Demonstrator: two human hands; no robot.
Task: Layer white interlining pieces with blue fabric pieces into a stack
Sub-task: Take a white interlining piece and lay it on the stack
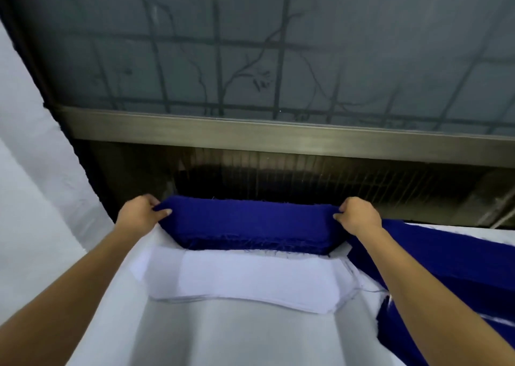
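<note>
Two hands, both closed on one blue fabric bundle [250, 223]: left hand [140, 212] pinches its 9 o'clock end, right hand [358, 212] its 3 o'clock end. Location: far edge of white-covered worktop [223, 337], just at 12 o'clock of the white interlining stack [245, 279]. Risk, judged: gripped only at the ends, layers may slip or sag mid-span and land misaligned on the interlining.

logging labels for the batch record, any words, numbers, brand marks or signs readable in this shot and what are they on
None: no text can be read anywhere in this view.
The blue fabric pieces, gripped at their ends by the left hand and the right hand, show no print or tag.
The white interlining stack is blank.
The glass pane behind shows only bars and branch shapes, no lettering.
</note>
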